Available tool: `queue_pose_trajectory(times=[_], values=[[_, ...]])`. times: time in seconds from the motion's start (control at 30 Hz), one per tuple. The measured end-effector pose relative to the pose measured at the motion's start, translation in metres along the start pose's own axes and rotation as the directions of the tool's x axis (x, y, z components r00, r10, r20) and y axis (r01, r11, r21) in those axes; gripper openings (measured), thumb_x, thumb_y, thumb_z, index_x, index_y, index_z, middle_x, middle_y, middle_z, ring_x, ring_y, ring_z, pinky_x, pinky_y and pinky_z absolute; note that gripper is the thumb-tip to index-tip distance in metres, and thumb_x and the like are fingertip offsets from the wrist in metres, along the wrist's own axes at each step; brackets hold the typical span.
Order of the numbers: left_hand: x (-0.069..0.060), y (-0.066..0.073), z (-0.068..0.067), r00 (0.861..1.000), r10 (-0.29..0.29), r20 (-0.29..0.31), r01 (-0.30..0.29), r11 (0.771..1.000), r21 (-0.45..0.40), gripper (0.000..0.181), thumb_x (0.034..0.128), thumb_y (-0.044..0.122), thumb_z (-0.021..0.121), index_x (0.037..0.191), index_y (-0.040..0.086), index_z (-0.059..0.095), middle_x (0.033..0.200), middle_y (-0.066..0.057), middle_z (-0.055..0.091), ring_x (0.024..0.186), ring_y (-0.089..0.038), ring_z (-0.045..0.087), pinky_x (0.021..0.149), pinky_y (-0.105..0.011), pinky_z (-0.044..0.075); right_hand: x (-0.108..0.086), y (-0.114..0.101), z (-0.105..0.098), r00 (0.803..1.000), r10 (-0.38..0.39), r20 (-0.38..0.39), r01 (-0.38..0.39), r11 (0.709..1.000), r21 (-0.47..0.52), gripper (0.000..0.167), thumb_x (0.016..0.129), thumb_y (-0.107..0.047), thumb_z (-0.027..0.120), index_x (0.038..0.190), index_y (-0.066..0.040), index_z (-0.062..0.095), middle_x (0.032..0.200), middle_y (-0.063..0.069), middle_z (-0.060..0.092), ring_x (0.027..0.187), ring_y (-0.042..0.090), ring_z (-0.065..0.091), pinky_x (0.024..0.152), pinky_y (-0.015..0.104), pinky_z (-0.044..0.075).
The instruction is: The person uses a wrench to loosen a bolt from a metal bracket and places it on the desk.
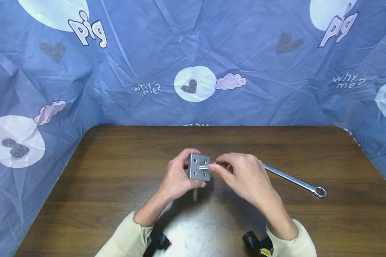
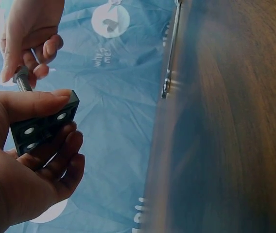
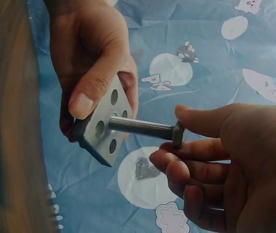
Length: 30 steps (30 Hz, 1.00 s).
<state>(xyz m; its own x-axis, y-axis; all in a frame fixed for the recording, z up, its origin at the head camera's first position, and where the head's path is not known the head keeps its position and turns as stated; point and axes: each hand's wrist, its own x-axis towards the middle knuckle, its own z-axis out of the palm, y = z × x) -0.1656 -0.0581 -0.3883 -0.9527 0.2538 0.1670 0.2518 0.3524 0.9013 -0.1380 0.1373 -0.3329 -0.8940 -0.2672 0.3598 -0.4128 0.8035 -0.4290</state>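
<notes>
My left hand [image 1: 177, 175] grips a small grey metal plate [image 3: 100, 144] by its edges, thumb on one side and fingers on the other. Several round holes run through the plate, and it is held up off the table. A threaded hex bolt [image 3: 143, 127] stands out from the middle of the plate's face; how deep its tip sits cannot be seen. With thumb and fingertips, my right hand [image 1: 248, 175] pinches the bolt at its hex head [image 3: 178, 135]. The other fingers of that hand are loosely curled below the head in the right wrist view.
A long combination wrench [image 1: 289, 177] lies on the brown wooden table [image 1: 115, 153], right of my right hand, its ring end toward the near right. Blue printed cloth [image 1: 161, 43] hangs behind the table and along both sides. Dark devices [image 1: 251, 241] sit by both wrists.
</notes>
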Motion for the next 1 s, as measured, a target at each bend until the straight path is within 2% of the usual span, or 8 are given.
queue_pose_trajectory(times=[0.13,0.33,0.57,0.67,0.77,0.87,0.93,1.0], values=[[-0.0002,-0.0008,-0.0003,1.000,-0.005,0.002,0.005,1.000,-0.004,0.077,0.0541,-0.003,0.089,0.124,0.012,0.059,0.097,-0.010,0.078,0.096,-0.025,0.072,0.090,-0.042,0.051,-0.0012,0.0005,-0.0012,0.997,-0.074,-0.016,0.075,0.997,0.029,0.013,0.086,-0.024,0.077,0.096,-0.016,0.077,0.073,-0.007,0.067,0.060,0.000,0.050,0.055,0.021,0.040],[-0.0002,-0.0011,-0.0005,1.000,-0.001,0.005,0.001,1.000,-0.017,0.077,0.0538,-0.004,0.089,0.124,0.010,0.059,0.099,-0.010,0.078,0.097,-0.026,0.072,0.092,-0.043,0.051,-0.0023,0.0008,0.0008,0.986,-0.147,-0.075,0.152,0.986,0.073,0.024,0.079,-0.003,0.077,0.101,-0.014,0.079,0.095,-0.003,0.075,0.066,0.002,0.058,0.059,0.022,0.046],[-0.0001,-0.0003,-0.0004,1.000,0.003,0.007,-0.003,1.000,-0.011,0.077,0.0541,-0.003,0.089,0.123,0.012,0.059,0.096,-0.010,0.078,0.093,-0.023,0.073,0.089,-0.040,0.051,-0.0016,0.0034,0.0072,0.940,-0.284,-0.186,0.293,0.956,0.019,0.036,0.072,0.015,0.061,0.087,-0.013,0.078,0.091,-0.003,0.073,0.071,0.007,0.064,0.056,0.024,0.048],[0.0003,-0.0005,-0.0003,1.000,0.002,0.008,-0.002,1.000,-0.010,0.077,0.0540,-0.003,0.089,0.123,0.012,0.059,0.095,-0.010,0.078,0.093,-0.022,0.073,0.089,-0.039,0.051,-0.0015,0.0042,0.0071,0.934,-0.310,-0.178,0.318,0.948,0.016,0.039,0.071,0.017,0.059,0.089,-0.014,0.076,0.093,-0.003,0.072,0.073,0.009,0.065,0.056,0.025,0.049],[0.0005,-0.0007,-0.0003,1.000,0.005,0.005,-0.005,1.000,-0.011,0.076,0.0536,-0.003,0.089,0.123,0.011,0.059,0.095,-0.010,0.078,0.094,-0.023,0.073,0.089,-0.040,0.051,-0.0027,0.0041,0.0032,0.960,-0.257,-0.112,0.260,0.965,0.018,0.039,0.073,0.006,0.067,0.104,-0.016,0.074,0.103,-0.003,0.071,0.072,0.007,0.063,0.055,0.023,0.046],[0.0002,-0.0004,-0.0005,1.000,0.011,-0.001,-0.011,1.000,-0.012,0.077,0.0535,-0.003,0.089,0.123,0.010,0.059,0.096,-0.011,0.078,0.094,-0.024,0.073,0.089,-0.040,0.052,-0.0035,0.0027,-0.0009,0.988,-0.140,-0.058,0.142,0.990,0.021,0.042,0.077,-0.019,0.081,0.117,-0.019,0.069,0.105,-0.004,0.071,0.070,0.004,0.059,0.055,0.021,0.042],[-0.0003,0.0006,-0.0007,1.000,0.009,-0.003,-0.009,1.000,-0.014,0.077,0.0536,-0.004,0.089,0.123,0.010,0.059,0.096,-0.010,0.078,0.094,-0.024,0.073,0.089,-0.041,0.052,-0.0029,0.0015,-0.0020,0.997,-0.058,-0.050,0.060,0.998,0.022,0.045,0.078,-0.036,0.083,0.116,-0.018,0.069,0.097,-0.005,0.070,0.069,0.004,0.058,0.056,0.021,0.041],[-0.0004,0.0006,-0.0007,1.000,0.010,-0.002,-0.010,1.000,-0.012,0.077,0.0537,-0.004,0.089,0.123,0.010,0.059,0.096,-0.010,0.078,0.094,-0.025,0.073,0.089,-0.041,0.052,-0.0018,0.0001,-0.0018,0.999,0.011,-0.048,-0.010,1.000,0.019,0.037,0.081,-0.044,0.080,0.105,-0.017,0.072,0.082,-0.006,0.068,0.065,0.005,0.055,0.056,0.023,0.041]])
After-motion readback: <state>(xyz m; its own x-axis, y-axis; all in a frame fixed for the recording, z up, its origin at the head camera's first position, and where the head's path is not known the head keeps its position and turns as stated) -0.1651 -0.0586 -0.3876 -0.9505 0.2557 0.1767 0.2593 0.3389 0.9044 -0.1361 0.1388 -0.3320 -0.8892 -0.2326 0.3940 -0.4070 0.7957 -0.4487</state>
